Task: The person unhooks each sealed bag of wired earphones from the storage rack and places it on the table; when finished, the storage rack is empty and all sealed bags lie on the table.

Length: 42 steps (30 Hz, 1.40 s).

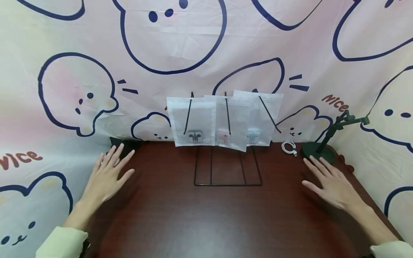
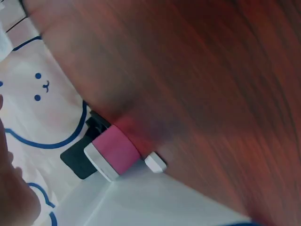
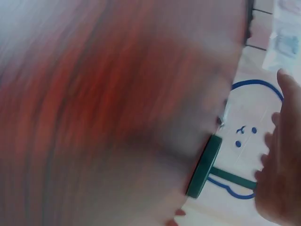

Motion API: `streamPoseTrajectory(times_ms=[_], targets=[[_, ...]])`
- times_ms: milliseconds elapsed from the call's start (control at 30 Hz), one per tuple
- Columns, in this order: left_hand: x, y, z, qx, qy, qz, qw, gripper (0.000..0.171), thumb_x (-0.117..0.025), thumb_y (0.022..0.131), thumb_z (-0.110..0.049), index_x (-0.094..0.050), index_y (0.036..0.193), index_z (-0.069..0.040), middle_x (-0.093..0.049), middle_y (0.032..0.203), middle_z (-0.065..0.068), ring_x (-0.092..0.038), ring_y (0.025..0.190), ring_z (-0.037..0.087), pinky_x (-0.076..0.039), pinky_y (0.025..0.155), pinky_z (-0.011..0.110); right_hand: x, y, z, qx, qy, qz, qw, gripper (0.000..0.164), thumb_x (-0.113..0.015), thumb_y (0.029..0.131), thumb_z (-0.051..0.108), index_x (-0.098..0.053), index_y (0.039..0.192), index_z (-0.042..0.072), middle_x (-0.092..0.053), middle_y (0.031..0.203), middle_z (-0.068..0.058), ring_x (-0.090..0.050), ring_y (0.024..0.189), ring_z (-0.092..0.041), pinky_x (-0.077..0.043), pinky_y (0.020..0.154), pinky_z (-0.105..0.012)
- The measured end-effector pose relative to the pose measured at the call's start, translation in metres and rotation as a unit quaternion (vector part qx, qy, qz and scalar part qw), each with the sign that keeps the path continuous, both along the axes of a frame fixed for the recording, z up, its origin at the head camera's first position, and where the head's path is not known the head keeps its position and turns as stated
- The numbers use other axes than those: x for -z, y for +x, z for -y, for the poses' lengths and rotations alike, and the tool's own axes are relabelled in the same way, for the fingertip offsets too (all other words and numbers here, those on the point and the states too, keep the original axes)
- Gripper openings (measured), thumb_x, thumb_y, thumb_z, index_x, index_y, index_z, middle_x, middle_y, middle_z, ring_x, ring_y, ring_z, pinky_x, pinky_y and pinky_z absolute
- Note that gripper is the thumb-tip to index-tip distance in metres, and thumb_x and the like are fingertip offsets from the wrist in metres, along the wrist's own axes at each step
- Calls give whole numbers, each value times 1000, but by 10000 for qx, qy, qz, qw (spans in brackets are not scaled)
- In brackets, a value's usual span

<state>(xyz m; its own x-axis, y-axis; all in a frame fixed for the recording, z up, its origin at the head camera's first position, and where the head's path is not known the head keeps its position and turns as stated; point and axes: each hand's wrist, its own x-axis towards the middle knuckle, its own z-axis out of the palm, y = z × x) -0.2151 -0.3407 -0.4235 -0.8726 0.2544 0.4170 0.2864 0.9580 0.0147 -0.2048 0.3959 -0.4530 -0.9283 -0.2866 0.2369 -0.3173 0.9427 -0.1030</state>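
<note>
My left hand (image 1: pixel 106 177) is held over the left side of the table with its fingers spread, holding nothing. Beyond its fingertips lies a black item (image 1: pixel 127 146). The left wrist view shows a pink-and-white object (image 2: pixel 115 153) beside a small white block (image 2: pixel 155 163). Fingers likewise spread, my right hand (image 1: pixel 333 184) is near the green desk lamp (image 1: pixel 317 152) and grips nothing. Between the hands, a black wire rack (image 1: pixel 228 185) carries three frosted bags on its prongs: left (image 1: pixel 190 116), middle (image 1: pixel 237 123) and right (image 1: pixel 266 111). Small earphone-like shapes show near their bottoms.
A coiled white cable (image 1: pixel 289 147) lies left of the lamp base. Red-brown rounded bits (image 1: pixel 346 165) sit by the table's right edge. Behind the dark wooden table (image 1: pixel 206 218) hangs a cartoon-printed cloth (image 1: pixel 174 43), which also lines both sides.
</note>
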Motion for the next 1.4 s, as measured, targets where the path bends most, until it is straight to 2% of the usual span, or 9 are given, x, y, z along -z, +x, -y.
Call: streamPoseTrajectory(times_ms=[133, 333, 433, 500, 633, 767, 900, 1167, 1400], targets=[[-6, -2, -8, 186, 1054, 231, 9940, 66, -55, 97, -42, -26, 155, -32, -14, 163, 7, -8, 150, 30, 0, 118, 57, -4, -1, 13, -271, -1515, 1174, 9811, 71, -51, 99, 44, -12, 157, 34, -12, 163, -6, -12, 144, -43, -15, 98, -78], [-23, -9, -22, 373, 2493, 757, 9647, 62, -54, 99, -37, -25, 154, -35, -15, 163, 5, -15, 147, 37, -16, 107, 72, -10, -6, 37, -467, -3330, 2657, 9035, 56, -39, 105, 40, -11, 153, 44, -11, 162, 2, -9, 147, -35, -14, 103, -76], [-32, -13, -30, 331, 2781, 921, 9555, 61, -51, 100, -40, -24, 155, -34, -16, 163, 3, -15, 147, 36, -17, 108, 71, -8, -13, 49, -586, -3830, 2985, 8722, 52, -38, 105, 39, -16, 153, 43, -17, 161, 0, -16, 147, -34, -16, 107, -73], [-36, -16, -35, 268, 2882, 977, 9522, 61, -49, 101, -43, -22, 155, -35, -16, 163, 1, -20, 145, 37, -20, 108, 70, -6, -18, 56, -752, -4021, 3060, 8597, 51, -37, 106, 36, -18, 153, 40, -21, 160, -3, -20, 145, -36, -17, 108, -72], [-42, -23, -48, 221, 3224, 1038, 9406, 61, -48, 100, -48, -22, 154, -38, -21, 161, 3, -32, 139, 41, -29, 106, 67, 3, -29, 68, -1083, -4310, 3126, 8395, 51, -37, 107, 29, -21, 154, 35, -23, 160, -8, -26, 143, -37, -26, 110, -64], [-48, -35, -63, 303, 3484, 980, 9317, 62, -48, 98, -52, -25, 153, -38, -30, 157, 5, -37, 138, 36, -35, 106, 62, 15, -40, 81, -1130, -4504, 3273, 8230, 52, -42, 106, 26, -24, 154, 29, -26, 159, -9, -33, 141, -35, -42, 105, -43], [-51, -49, -78, 430, 3577, 964, 9278, 62, -49, 97, -54, -28, 153, -36, -37, 154, 4, -40, 137, 30, -38, 107, 55, 23, -51, 97, -898, -4577, 3332, 8194, 56, -50, 102, 30, -28, 154, 24, -31, 157, -6, -40, 137, -31, -48, 96, -33], [-65, -77, -107, 563, 3915, 1116, 9116, 69, -53, 93, -59, -30, 153, -35, -37, 154, -2, -44, 135, 27, -40, 106, 55, 32, -69, 113, -745, -4373, 3140, 8394, 69, -70, 91, 30, -37, 150, 20, -41, 150, -5, -48, 123, -26, -46, 92, -32], [-81, -97, -120, 848, 4352, 1120, 8893, 71, -64, 93, -41, -28, 153, -32, -38, 153, 2, -45, 133, 29, -41, 104, 56, 36, -75, 111, -1038, -4100, 2865, 8597, 69, -76, 85, 23, -44, 146, 16, -53, 136, -12, -51, 120, -30, -51, 84, -26]])
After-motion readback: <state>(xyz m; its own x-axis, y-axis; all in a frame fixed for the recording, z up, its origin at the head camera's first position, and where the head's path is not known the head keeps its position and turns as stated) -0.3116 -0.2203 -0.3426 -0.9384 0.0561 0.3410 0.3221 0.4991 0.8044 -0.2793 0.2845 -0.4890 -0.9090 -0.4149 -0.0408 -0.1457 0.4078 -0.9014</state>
